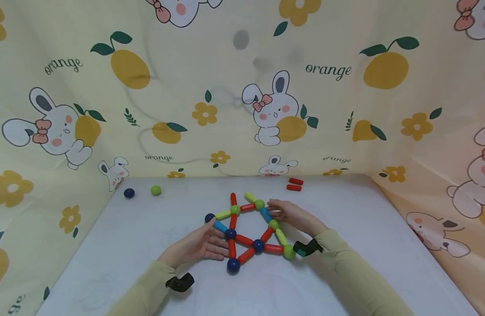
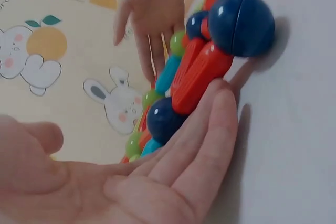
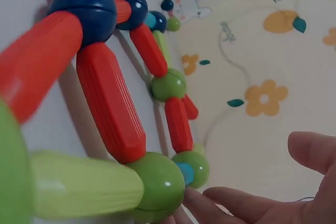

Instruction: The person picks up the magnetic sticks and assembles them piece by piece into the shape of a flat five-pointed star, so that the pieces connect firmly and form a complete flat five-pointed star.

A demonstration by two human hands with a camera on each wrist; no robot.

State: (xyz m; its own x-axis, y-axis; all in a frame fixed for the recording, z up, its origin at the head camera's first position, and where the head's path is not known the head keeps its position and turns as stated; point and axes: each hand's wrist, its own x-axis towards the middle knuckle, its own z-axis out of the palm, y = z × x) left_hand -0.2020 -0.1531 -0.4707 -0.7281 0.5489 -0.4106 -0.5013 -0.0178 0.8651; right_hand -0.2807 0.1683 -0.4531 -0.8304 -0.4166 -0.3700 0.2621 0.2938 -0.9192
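Note:
A flat figure of toy building rods and balls lies on the table, with red rods [image 1: 244,240], yellow-green rods [image 1: 281,237], light blue rods [image 1: 265,214], dark blue balls [image 1: 258,245] and green balls [image 1: 235,210]. At its left side is my left hand [image 1: 201,242]; in the left wrist view, its straight fingers [image 2: 212,129] lie along a red rod and a dark blue ball [image 2: 167,119]. My right hand [image 1: 294,215] is at the upper right side, fingers extended beside the light blue rod. In the right wrist view its fingertips reach a green ball [image 3: 157,186], partly hidden behind it.
Two loose red rods [image 1: 294,188] lie at the back right of the white table [image 1: 147,245]. A loose dark blue ball [image 1: 129,193] and a loose green ball [image 1: 156,190] sit at the back left. A printed cloth [image 1: 226,149] stands behind and along the sides.

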